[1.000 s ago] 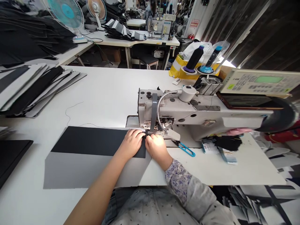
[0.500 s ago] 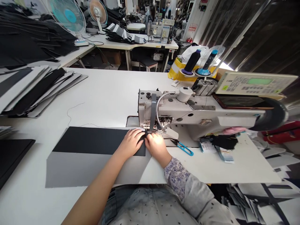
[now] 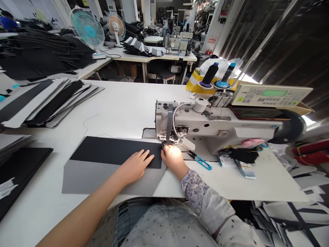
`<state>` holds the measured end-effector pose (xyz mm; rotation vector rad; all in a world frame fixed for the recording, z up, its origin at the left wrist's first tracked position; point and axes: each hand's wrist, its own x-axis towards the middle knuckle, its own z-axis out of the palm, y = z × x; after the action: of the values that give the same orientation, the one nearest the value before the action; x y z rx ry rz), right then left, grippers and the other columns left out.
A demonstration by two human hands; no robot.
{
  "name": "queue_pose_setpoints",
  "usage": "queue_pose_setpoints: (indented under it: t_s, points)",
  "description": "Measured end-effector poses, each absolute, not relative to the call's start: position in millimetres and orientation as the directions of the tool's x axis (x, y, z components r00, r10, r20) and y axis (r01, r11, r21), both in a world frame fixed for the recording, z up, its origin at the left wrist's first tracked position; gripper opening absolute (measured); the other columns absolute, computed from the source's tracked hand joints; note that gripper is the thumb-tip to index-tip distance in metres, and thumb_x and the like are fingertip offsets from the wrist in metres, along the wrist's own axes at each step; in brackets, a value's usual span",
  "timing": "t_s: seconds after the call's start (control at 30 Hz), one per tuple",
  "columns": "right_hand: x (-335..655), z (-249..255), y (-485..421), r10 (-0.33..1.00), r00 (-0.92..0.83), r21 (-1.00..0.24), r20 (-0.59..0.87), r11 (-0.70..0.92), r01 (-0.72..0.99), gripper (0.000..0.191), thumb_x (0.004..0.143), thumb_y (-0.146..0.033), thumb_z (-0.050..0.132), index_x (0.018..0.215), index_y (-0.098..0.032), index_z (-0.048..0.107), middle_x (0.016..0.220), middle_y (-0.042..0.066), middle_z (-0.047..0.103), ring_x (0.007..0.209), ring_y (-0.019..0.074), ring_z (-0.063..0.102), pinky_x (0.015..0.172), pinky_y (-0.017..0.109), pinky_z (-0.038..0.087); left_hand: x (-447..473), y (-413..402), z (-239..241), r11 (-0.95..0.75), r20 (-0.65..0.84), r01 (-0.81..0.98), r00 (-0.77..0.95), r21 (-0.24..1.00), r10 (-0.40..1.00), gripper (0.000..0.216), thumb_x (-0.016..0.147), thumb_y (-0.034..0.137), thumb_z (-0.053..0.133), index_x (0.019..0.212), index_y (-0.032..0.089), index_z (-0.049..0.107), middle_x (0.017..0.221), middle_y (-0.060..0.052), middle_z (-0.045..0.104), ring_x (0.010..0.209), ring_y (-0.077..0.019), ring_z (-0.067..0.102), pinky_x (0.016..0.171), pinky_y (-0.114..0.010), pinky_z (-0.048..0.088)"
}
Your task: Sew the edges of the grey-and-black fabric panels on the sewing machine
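A black fabric panel (image 3: 108, 149) lies over a larger grey piece (image 3: 95, 176) on the white table, its right end by the needle area of a sewing machine (image 3: 195, 120). Flat on the black panel and the grey piece rests my left hand (image 3: 135, 166), fingers spread. At the panel's right edge, just below the presser foot, my right hand (image 3: 173, 157) is closed with fingers curled; whatever its fingertips grip is hidden. Right of that hand lie blue-handled thread snips (image 3: 202, 162).
Stacked fabric pieces (image 3: 53, 101) and a black stack (image 3: 28, 171) lie at the left. Thread cones (image 3: 210, 75) stand behind the machine, near its control panel (image 3: 273, 93). Small packets (image 3: 246, 168) lie at the right. Two fans (image 3: 88, 31) stand on another table.
My left hand has slid left and toward me, away from the presser foot, its fingers spreading. My right hand stays at the panel's edge. The view has shifted slightly left.
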<state>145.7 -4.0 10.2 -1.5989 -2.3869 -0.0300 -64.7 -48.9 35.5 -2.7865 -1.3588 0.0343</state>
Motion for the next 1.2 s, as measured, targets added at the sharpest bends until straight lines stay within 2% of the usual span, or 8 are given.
queue_pose_setpoints:
  t_s: [0.17, 0.43, 0.67, 0.77, 0.87, 1.0, 1.1, 1.2]
  points:
    - [145.6, 18.0, -4.6, 0.905, -0.382, -0.086, 0.187, 0.403, 0.911, 0.021, 0.092, -0.022, 0.044, 0.076, -0.018, 0.057, 0.073, 0.007, 0.063, 0.071, 0.0177, 0.059, 0.067, 0.029, 0.038, -63.2, -59.2, 36.3, -0.656, 0.061, 0.743, 0.667, -0.135, 0.743, 0.052, 0.086, 0.006, 0.039, 0.134, 0.024, 0.050, 0.137, -0.008, 0.054, 0.121, -0.0262, 0.053, 0.097, -0.042, 0.045]
    - [144.7, 23.9, -3.3, 0.876, -0.474, 0.008, 0.089, 0.475, 0.880, 0.016, 0.089, -0.016, 0.044, 0.083, -0.017, 0.058, 0.079, 0.010, 0.062, 0.076, 0.0214, 0.058, 0.067, 0.032, 0.038, -25.8, -53.9, 20.2, -0.508, 0.126, 0.853, 0.520, -0.116, 0.845, 0.051, 0.088, 0.009, 0.036, 0.136, 0.020, 0.049, 0.140, -0.011, 0.051, 0.126, -0.0274, 0.049, 0.093, -0.042, 0.046]
    - [143.9, 16.9, 0.1, 0.850, -0.523, 0.031, 0.061, 0.522, 0.852, 0.014, 0.085, -0.011, 0.047, 0.088, -0.015, 0.060, 0.082, 0.012, 0.062, 0.079, 0.0223, 0.059, 0.069, 0.032, 0.040, -2.1, -44.1, 10.0, -0.409, 0.111, 0.910, 0.414, -0.067, 0.903, 0.051, 0.090, 0.011, 0.033, 0.138, 0.018, 0.048, 0.143, -0.010, 0.048, 0.129, -0.0285, 0.045, 0.103, -0.046, 0.041]
    - [148.6, 15.1, -0.9, 0.847, -0.522, -0.006, 0.094, 0.525, 0.851, 0.013, 0.088, -0.014, 0.048, 0.085, -0.016, 0.061, 0.079, 0.011, 0.064, 0.076, 0.0215, 0.060, 0.068, 0.031, 0.042, -4.2, -44.9, 8.3, -0.398, 0.097, 0.917, 0.400, -0.035, 0.911, 0.051, 0.089, 0.012, 0.036, 0.138, 0.018, 0.047, 0.144, -0.009, 0.047, 0.131, -0.0279, 0.044, 0.104, -0.047, 0.040]
    - [159.4, 14.0, 0.4, 0.876, -0.454, -0.121, 0.166, 0.475, 0.872, 0.022, 0.094, -0.028, 0.048, 0.081, -0.018, 0.062, 0.075, 0.009, 0.066, 0.073, 0.0195, 0.063, 0.068, 0.029, 0.044, -5.9, -45.5, 9.4, -0.409, 0.080, 0.912, 0.409, -0.011, 0.909, 0.052, 0.087, 0.013, 0.040, 0.138, 0.018, 0.047, 0.146, -0.009, 0.045, 0.133, -0.0277, 0.041, 0.106, -0.047, 0.038]
    - [166.9, 6.1, 9.6, 0.916, -0.313, -0.291, 0.250, 0.379, 0.878, 0.024, 0.096, -0.026, 0.045, 0.102, -0.017, 0.066, 0.089, 0.008, 0.072, 0.082, 0.0180, 0.066, 0.074, 0.026, 0.047, -6.1, -46.4, 11.7, -0.411, 0.070, 0.912, 0.410, -0.002, 0.909, 0.054, 0.086, 0.014, 0.041, 0.140, 0.018, 0.044, 0.146, -0.007, 0.044, 0.134, -0.0277, 0.040, 0.107, -0.046, 0.037]
    - [161.0, -2.6, 18.3, 0.943, -0.256, -0.339, 0.214, 0.317, 0.886, 0.027, 0.095, -0.024, 0.047, 0.113, -0.018, 0.065, 0.093, 0.008, 0.073, 0.085, 0.0191, 0.068, 0.077, 0.027, 0.049, -6.1, -46.6, 11.4, -0.404, 0.070, 0.915, 0.403, -0.003, 0.912, 0.055, 0.086, 0.014, 0.040, 0.140, 0.019, 0.043, 0.146, -0.007, 0.044, 0.133, -0.0271, 0.040, 0.107, -0.046, 0.036]
    - [152.1, -7.4, 24.3, 0.964, -0.213, -0.359, 0.159, 0.257, 0.897, 0.025, 0.094, -0.028, 0.048, 0.107, -0.020, 0.068, 0.089, 0.007, 0.073, 0.080, 0.0190, 0.068, 0.074, 0.026, 0.049, -6.3, -46.4, 9.9, -0.404, 0.072, 0.915, 0.404, -0.005, 0.912, 0.056, 0.085, 0.014, 0.040, 0.140, 0.019, 0.043, 0.147, -0.007, 0.044, 0.134, -0.0270, 0.039, 0.108, -0.046, 0.036]
